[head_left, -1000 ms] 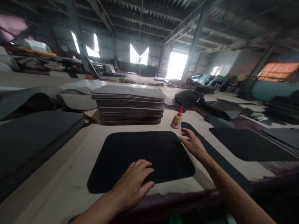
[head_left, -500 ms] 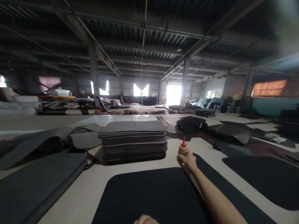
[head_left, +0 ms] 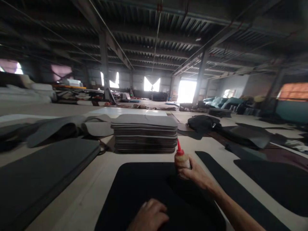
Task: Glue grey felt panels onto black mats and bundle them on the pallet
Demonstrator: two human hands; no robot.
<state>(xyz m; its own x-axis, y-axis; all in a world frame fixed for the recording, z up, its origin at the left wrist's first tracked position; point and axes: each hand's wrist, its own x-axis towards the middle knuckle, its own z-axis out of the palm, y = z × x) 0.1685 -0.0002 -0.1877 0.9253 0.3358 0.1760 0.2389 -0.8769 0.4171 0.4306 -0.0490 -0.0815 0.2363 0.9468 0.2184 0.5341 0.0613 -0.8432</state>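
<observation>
My right hand (head_left: 192,173) is closed around a tan squeeze bottle (head_left: 182,161) with a pointed red nozzle. It holds the bottle nearly upright, nozzle up, over the far right part of a black sheet (head_left: 139,186) with rounded corners. At the bottom of the view, my left hand (head_left: 150,215) is over the same sheet, fingers loosely bent and the thumb apart from them. Nothing shows in it; whether it presses on the sheet I cannot tell. Just beyond the sheet stands a neat stack of grey sheets (head_left: 145,138).
To the left lies a thick pile of dark sheets (head_left: 53,160), with curled grey material (head_left: 62,126) behind it. A dark strip (head_left: 226,179) and another black sheet (head_left: 271,179) lie to the right. A black bundle (head_left: 203,123) sits farther back on the pale table (head_left: 79,199).
My right hand has brought the bottle nearer and leftward, from beside the sheet to over it. My left hand has come farther into view over the sheet. The camera view has shifted slightly.
</observation>
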